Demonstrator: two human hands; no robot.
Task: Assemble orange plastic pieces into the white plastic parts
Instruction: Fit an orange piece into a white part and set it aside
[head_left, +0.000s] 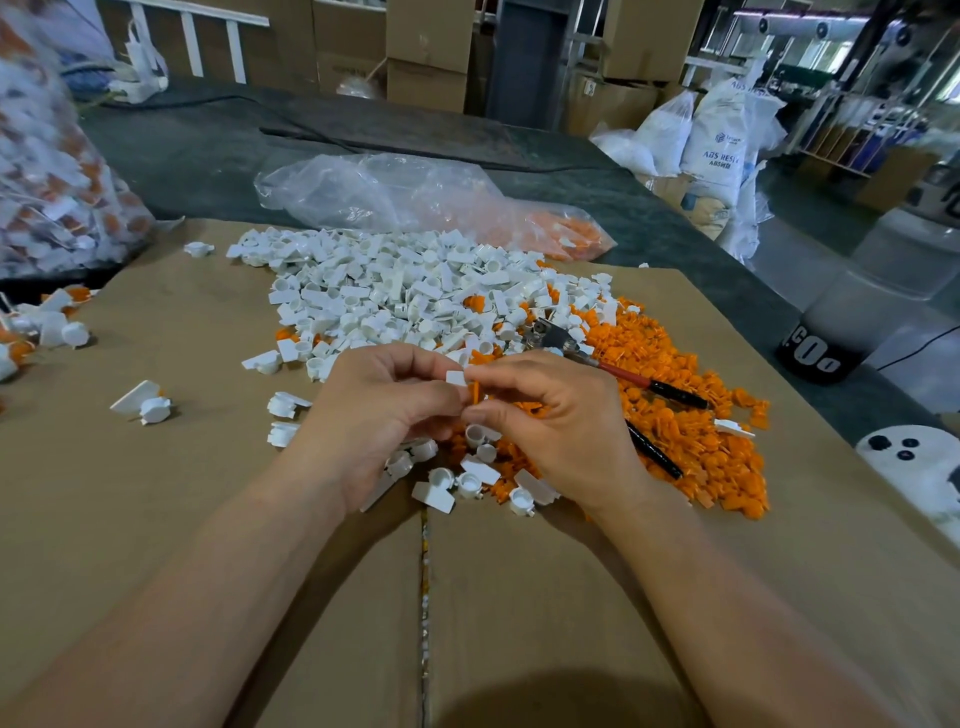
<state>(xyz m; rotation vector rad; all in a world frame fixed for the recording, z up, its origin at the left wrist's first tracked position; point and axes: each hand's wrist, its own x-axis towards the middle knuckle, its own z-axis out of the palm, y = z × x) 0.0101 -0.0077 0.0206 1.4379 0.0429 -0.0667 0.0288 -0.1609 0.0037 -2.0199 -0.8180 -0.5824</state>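
My left hand (374, 410) pinches a small white plastic part (456, 378) at its fingertips. My right hand (550, 415) pinches an orange plastic piece (474, 391) right against that white part, the two hands meeting over the cardboard. A big heap of white parts (395, 291) lies beyond my hands. A heap of orange pieces (691, 410) spreads to the right. Several loose white parts (467, 483) lie just under my wrists.
Pliers with red and black handles (613, 364) lie on the orange heap. Finished pieces (57, 322) sit at the left edge by a full clear bag (57, 171). A half-empty plastic bag (415, 197) lies behind. Cardboard sheets (208, 519) cover the table.
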